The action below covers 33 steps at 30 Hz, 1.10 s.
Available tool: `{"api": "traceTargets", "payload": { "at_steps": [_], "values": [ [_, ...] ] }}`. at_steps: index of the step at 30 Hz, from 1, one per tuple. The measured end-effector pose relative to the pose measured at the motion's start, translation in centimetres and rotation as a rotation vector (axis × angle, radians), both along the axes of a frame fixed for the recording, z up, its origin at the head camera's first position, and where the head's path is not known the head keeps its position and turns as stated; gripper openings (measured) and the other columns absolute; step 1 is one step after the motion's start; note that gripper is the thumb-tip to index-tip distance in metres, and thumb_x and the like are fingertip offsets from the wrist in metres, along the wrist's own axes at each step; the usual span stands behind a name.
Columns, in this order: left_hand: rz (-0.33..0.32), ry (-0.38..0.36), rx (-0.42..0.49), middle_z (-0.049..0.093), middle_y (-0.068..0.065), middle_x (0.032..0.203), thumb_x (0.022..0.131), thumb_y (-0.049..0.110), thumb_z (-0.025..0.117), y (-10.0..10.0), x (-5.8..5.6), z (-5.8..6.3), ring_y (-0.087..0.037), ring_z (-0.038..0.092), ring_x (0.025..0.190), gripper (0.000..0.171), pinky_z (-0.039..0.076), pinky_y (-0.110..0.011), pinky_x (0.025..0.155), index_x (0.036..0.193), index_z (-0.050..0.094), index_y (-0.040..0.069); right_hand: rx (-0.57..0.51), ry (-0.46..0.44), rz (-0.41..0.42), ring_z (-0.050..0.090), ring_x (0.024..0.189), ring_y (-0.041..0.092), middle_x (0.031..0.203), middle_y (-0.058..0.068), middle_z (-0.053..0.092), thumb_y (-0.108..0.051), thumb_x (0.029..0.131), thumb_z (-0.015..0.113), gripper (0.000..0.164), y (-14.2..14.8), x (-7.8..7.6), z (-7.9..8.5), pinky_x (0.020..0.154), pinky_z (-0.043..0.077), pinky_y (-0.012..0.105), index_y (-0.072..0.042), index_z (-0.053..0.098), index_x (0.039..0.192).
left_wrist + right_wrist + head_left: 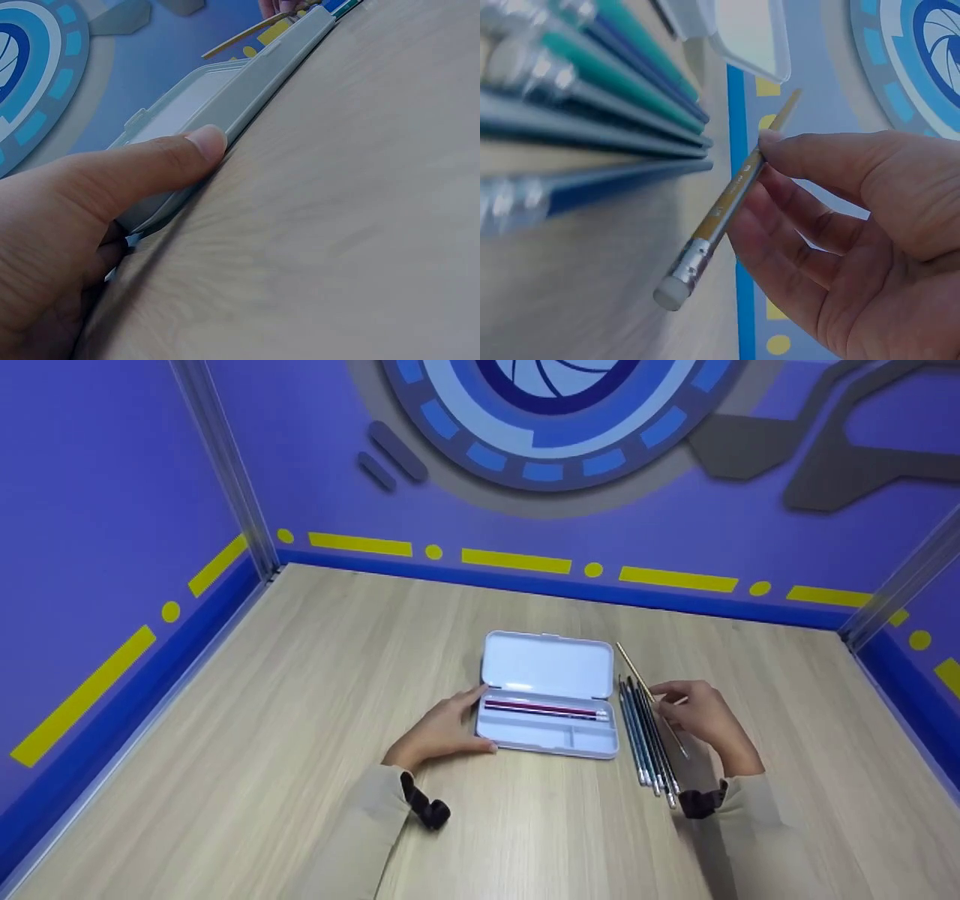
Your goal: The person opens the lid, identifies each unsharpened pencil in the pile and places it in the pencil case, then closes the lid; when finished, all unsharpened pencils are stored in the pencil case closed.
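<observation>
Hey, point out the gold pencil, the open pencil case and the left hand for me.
Gold pencil (731, 199): right wrist view, on its barrel.
Open pencil case (548, 666): head view, inside its lid.
Left hand (444, 729): head view, on its back.

right hand (847, 217): pinches 1 gold pencil (724, 206), tilted, white eraser (671, 293) at lower left | at least 4 green and blue pencils (630, 99) at left, partly blurred | pale case (776, 45) at top
</observation>
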<state>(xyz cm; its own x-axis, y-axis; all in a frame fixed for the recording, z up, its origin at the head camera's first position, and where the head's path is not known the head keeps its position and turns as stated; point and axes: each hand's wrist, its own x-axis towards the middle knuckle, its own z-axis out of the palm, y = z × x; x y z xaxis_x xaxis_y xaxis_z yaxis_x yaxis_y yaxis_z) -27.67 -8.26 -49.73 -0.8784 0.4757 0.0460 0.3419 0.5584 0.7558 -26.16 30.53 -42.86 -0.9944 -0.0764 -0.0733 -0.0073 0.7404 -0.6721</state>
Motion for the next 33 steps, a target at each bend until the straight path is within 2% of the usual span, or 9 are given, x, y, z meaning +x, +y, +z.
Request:
{"api": "traceTargets", "payload": {
  "at_steps": [5, 12, 19, 26, 33],
  "values": [
    [0.009, -0.008, -0.004, 0.037, -0.016, 0.152, 0.068, 0.043, 0.085, 0.0, -0.1, -0.1, -0.029, 0.032, 0.141, 0.102, 0.029, -0.043, 0.116, 0.152, 0.031, 0.019, 0.018, 0.075, 0.024, 0.061, 0.087, 0.025, 0.102, 0.022, 0.067, -0.004, 0.090, 0.059, 0.031, -0.9, -0.4, 0.5, 0.067, 0.057, 0.030, 0.005, 0.064, 0.119],
    [0.014, -0.010, -0.018, 0.036, -0.017, 0.152, 0.068, 0.043, 0.084, 0.1, -0.1, -0.2, -0.030, 0.032, 0.141, 0.102, 0.029, -0.044, 0.116, 0.152, 0.032, 0.019, 0.036, 0.093, 0.063, 0.061, 0.091, 0.027, 0.105, 0.019, 0.068, -0.006, 0.090, 0.061, 0.028, -2.5, -1.2, 1.0, 0.071, 0.054, 0.028, -0.001, 0.068, 0.118],
    [0.012, -0.004, -0.005, 0.036, -0.015, 0.152, 0.067, 0.043, 0.085, 0.1, -0.2, -0.2, -0.029, 0.033, 0.141, 0.102, 0.029, -0.043, 0.116, 0.151, 0.032, 0.019, 0.044, 0.165, 0.169, 0.059, 0.080, 0.023, 0.098, 0.015, 0.070, -0.001, 0.088, 0.064, 0.024, -4.7, -1.8, 1.3, 0.067, 0.050, 0.025, -0.004, 0.072, 0.110],
    [0.014, -0.005, -0.003, 0.037, -0.015, 0.152, 0.067, 0.042, 0.086, 0.1, -0.1, -0.1, -0.029, 0.033, 0.141, 0.103, 0.029, -0.043, 0.116, 0.151, 0.032, 0.017, 0.071, 0.161, 0.273, 0.059, 0.079, 0.019, 0.091, 0.009, 0.071, -0.002, 0.086, 0.067, 0.021, -7.1, -2.3, 1.5, 0.071, 0.053, 0.028, -0.007, 0.075, 0.104],
    [-0.008, 0.003, 0.029, 0.037, -0.012, 0.152, 0.067, 0.040, 0.086, 0.1, -0.2, -0.2, -0.025, 0.034, 0.141, 0.104, 0.030, -0.041, 0.116, 0.151, 0.032, 0.013, 0.089, 0.127, 0.355, 0.061, 0.080, 0.019, 0.094, 0.007, 0.073, 0.000, 0.084, 0.069, 0.020, -9.0, -2.7, 1.5, 0.075, 0.056, 0.034, -0.009, 0.077, 0.100]
  ]
}}
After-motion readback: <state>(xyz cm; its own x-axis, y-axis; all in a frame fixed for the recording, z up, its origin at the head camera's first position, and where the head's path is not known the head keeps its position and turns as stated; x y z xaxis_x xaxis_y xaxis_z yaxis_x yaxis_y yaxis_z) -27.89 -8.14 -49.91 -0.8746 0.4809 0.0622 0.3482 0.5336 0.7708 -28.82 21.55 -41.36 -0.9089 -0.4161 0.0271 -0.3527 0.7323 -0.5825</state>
